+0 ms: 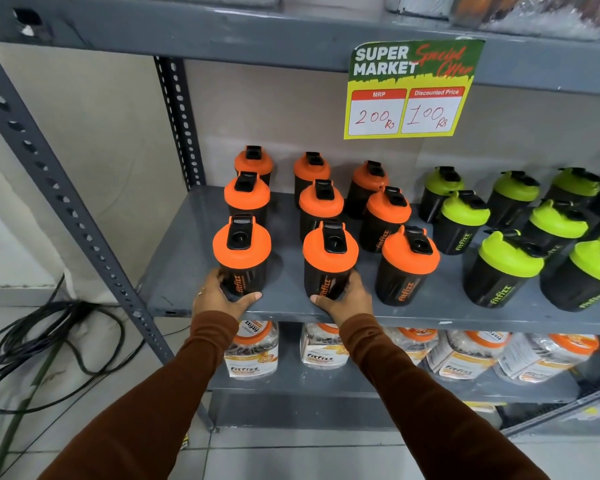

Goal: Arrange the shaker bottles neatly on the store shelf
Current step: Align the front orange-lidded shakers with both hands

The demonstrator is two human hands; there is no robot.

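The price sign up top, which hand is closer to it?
Right. The right hand holds a front bottle almost under the price sign; the left hand is farther left.

Above the middle tier we see a green-and-yellow offer sign [409, 90] taped to the upper rail, reading "SUPER MARKET", with 200 Rs under MRP and 100 Rs under Discounted Price. On the tier below stand clear Fitfizz jars [252, 351] with orange lids, some tilted. To our left, black cables [32, 337] lie tangled on the tiled floor [291, 455] beside a perforated grey upright [66, 209].
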